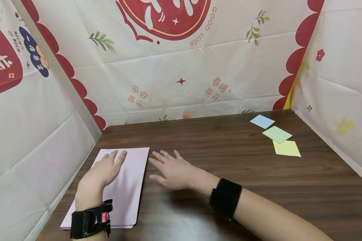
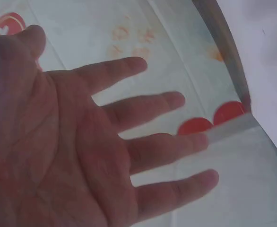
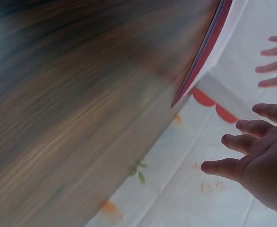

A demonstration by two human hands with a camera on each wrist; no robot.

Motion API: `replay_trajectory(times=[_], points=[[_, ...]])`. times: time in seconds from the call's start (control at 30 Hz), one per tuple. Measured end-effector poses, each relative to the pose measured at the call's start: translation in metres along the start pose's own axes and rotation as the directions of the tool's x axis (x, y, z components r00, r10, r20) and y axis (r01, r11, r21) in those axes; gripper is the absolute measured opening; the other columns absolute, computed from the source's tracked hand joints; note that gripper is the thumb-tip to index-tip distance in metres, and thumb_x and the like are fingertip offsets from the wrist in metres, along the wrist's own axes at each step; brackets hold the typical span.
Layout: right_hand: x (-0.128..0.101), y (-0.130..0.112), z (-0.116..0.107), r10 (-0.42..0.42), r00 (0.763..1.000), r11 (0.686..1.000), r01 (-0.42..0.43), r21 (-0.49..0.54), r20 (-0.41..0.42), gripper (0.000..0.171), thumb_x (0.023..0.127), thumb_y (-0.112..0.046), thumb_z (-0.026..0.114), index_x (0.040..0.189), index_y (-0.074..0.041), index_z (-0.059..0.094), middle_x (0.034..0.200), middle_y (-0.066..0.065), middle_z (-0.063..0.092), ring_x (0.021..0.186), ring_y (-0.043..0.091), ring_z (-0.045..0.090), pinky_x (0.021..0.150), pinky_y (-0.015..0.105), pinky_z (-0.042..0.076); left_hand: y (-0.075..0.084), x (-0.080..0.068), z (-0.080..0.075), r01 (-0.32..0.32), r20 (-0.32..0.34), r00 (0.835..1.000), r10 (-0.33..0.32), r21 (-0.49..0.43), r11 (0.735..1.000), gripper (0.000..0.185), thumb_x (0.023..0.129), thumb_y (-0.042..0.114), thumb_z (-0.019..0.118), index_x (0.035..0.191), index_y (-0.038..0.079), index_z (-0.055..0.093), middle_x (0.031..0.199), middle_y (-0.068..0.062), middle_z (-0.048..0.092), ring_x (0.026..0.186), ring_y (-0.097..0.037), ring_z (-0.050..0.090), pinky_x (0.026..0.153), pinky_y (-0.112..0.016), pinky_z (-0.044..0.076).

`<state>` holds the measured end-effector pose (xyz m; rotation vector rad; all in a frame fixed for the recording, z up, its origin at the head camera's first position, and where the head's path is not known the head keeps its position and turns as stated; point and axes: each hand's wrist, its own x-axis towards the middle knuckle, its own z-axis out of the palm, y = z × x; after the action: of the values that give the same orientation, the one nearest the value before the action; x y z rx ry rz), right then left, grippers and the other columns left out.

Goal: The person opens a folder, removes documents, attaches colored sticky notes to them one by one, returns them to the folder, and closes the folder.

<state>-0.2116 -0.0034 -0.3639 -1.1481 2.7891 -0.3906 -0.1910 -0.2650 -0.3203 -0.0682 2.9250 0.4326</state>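
Observation:
A flat pale pink booklet (image 1: 128, 190) with a dark right edge lies closed at the left of the table. My left hand (image 1: 104, 170) is over its upper left part, fingers spread and pointing away from me. The left wrist view shows the bare palm and separated fingers of that hand (image 2: 96, 146), with nothing held. Just right of the booklet, my right hand (image 1: 176, 170) hovers above the wood with its fingers apart and pointing left. In the right wrist view its fingers (image 3: 223, 168) are extended and hold nothing, and the booklet's red-and-dark edge shows beyond.
Three paper notes lie toward the back right of the brown wooden table (image 1: 211, 144): blue (image 1: 262, 121), green (image 1: 277, 134) and yellow (image 1: 288, 149), the green one overlapping the yellow. Printed white cloth (image 1: 169, 63) encloses the back and both sides.

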Motion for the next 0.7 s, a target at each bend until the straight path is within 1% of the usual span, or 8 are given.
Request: replay_trajectory(times=[0.07,0.13,0.23,0.3,0.4,0.53,0.63,0.7], points=[[0.008,-0.008,0.003,-0.001,1.000,0.999,0.002,-0.034,0.029,0.070,0.111,-0.060,0.040,0.170,-0.023,0.030,0.179,0.005,0.022,0.166,0.031,0.024,0.131,0.065,0.023,-0.010,0.006,-0.003,0.004,0.013,1.000,-0.004,-0.006,1.000,0.096,0.109,0.069,0.010,0.165,-0.008,0.023,0.167,-0.042,0.023,0.155,-0.063,0.023,0.123,-0.077,0.025],[0.015,-0.017,0.005,0.000,0.999,0.997,0.004,-0.079,0.052,0.070,0.111,-0.058,0.041,0.169,-0.020,0.031,0.178,0.008,0.024,0.164,0.032,0.029,0.131,0.058,0.029,-0.017,0.011,-0.004,0.025,0.032,0.999,-0.025,-0.003,1.000,0.098,0.109,0.070,0.015,0.163,-0.012,0.023,0.166,-0.044,0.021,0.156,-0.063,0.021,0.123,-0.077,0.024],[0.023,-0.029,0.010,-0.005,0.996,0.989,0.019,-0.146,0.090,0.070,0.112,-0.056,0.042,0.168,-0.015,0.034,0.175,0.014,0.030,0.161,0.032,0.037,0.130,0.047,0.035,-0.027,0.017,-0.002,0.078,0.061,0.995,-0.080,0.020,0.997,0.099,0.109,0.070,0.025,0.161,-0.014,0.025,0.165,-0.047,0.016,0.151,-0.071,0.018,0.119,-0.082,0.024],[0.027,-0.037,0.015,-0.016,0.994,0.981,0.037,-0.192,0.110,0.069,0.112,-0.056,0.043,0.166,-0.013,0.037,0.173,0.015,0.035,0.159,0.031,0.040,0.129,0.043,0.038,-0.033,0.019,0.003,0.121,0.074,0.990,-0.124,0.039,0.992,0.099,0.107,0.070,0.033,0.160,-0.013,0.027,0.164,-0.049,0.013,0.147,-0.077,0.015,0.114,-0.087,0.025],[0.030,-0.049,0.026,-0.032,0.990,0.967,0.066,-0.248,0.139,0.068,0.111,-0.057,0.043,0.165,-0.017,0.040,0.172,0.011,0.038,0.159,0.028,0.041,0.128,0.043,0.039,-0.041,0.022,0.013,0.170,0.086,0.981,-0.172,0.028,0.985,0.100,0.104,0.071,0.043,0.162,-0.008,0.024,0.164,-0.049,0.007,0.143,-0.083,0.007,0.108,-0.093,0.023],[0.031,-0.065,0.044,-0.058,0.982,0.946,0.111,-0.304,0.178,0.067,0.109,-0.062,0.042,0.164,-0.023,0.042,0.173,0.005,0.038,0.159,0.025,0.041,0.126,0.047,0.041,-0.050,0.025,0.021,0.226,0.106,0.969,-0.224,-0.009,0.974,0.104,0.102,0.072,0.047,0.165,-0.004,0.014,0.165,-0.048,-0.001,0.145,-0.082,-0.003,0.107,-0.096,0.015],[0.031,-0.073,0.055,-0.079,0.978,0.929,0.142,-0.341,0.193,0.067,0.108,-0.064,0.042,0.163,-0.025,0.044,0.172,0.004,0.040,0.158,0.026,0.043,0.125,0.048,0.043,-0.054,0.026,0.026,0.239,0.114,0.965,-0.236,-0.012,0.971,0.104,0.101,0.070,0.051,0.164,-0.004,0.014,0.164,-0.049,0.000,0.144,-0.082,-0.002,0.107,-0.096,0.016],[0.030,-0.076,0.061,-0.086,0.977,0.918,0.155,-0.365,0.196,0.067,0.108,-0.065,0.043,0.162,-0.025,0.045,0.171,0.004,0.041,0.157,0.027,0.043,0.124,0.048,0.043,-0.056,0.028,0.030,0.229,0.116,0.967,-0.228,0.006,0.973,0.102,0.101,0.067,0.055,0.163,-0.005,0.019,0.163,-0.050,0.004,0.143,-0.084,0.003,0.107,-0.095,0.020]])
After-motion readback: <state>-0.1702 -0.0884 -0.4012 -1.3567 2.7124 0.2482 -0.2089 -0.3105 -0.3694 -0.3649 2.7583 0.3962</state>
